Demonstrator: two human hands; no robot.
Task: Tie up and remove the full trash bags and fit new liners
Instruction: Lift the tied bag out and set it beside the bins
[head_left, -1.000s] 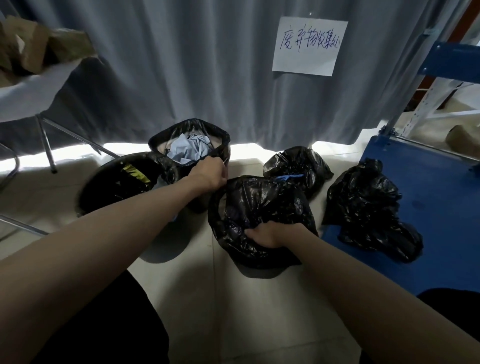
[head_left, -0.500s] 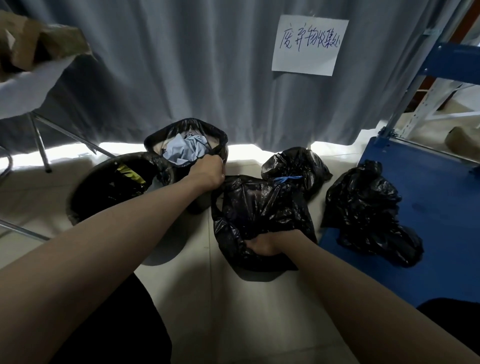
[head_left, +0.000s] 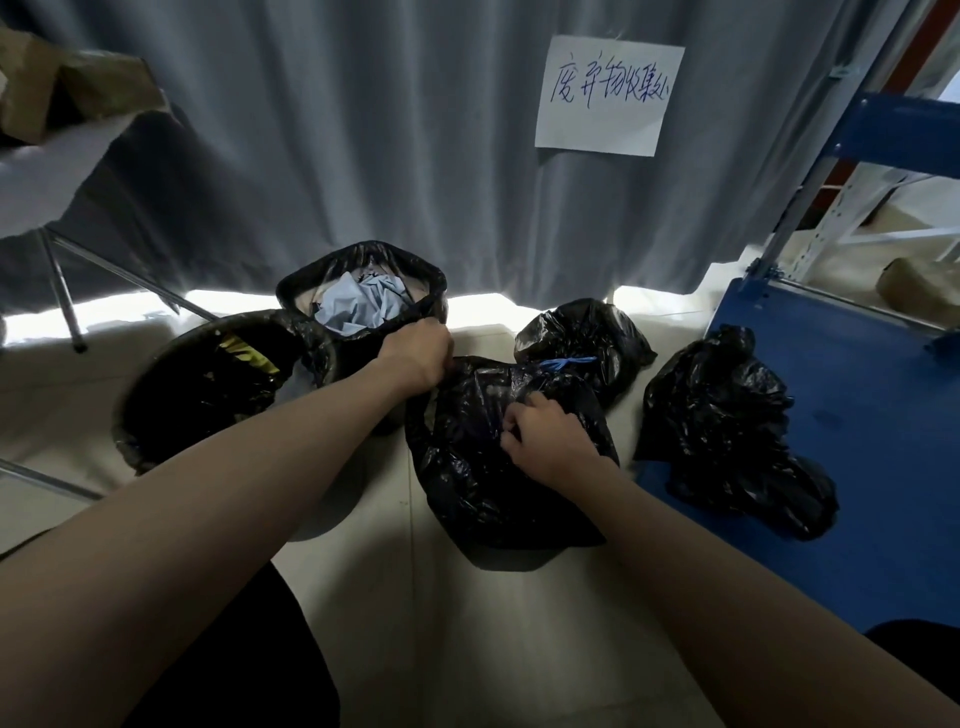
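Head view, looking down at the floor by a grey curtain (head_left: 363, 130). Left hand (head_left: 415, 353) clenched on the near rim of the liner in the back bin (head_left: 363, 291), which is full, pale blue paper (head_left: 358, 306) heaped at the top; grip unchanged over the last second. Right hand (head_left: 550, 441) has moved: a moment ago it gripped the near lower edge of the loose black bag (head_left: 478, 467) on the floor, now it has come up onto the bag's top, fingers curled and pinching a fold of the plastic. The bag lies between the two hands, just right of the back bin, and looks slack, so probably a fresh liner being worked open rather than a full one. Second bin (head_left: 208, 384) at left, lined, with a little yellow waste inside. A tied bag (head_left: 582, 338) with a blue tie sits behind the loose one; another bag (head_left: 727, 431) lies on the blue shelf base (head_left: 857, 415). Handwritten paper sign (head_left: 608, 93) is pinned to the curtain. Judgement: back bin not yet tied off; the regrip suggests hunting for the loose bag's mouth.
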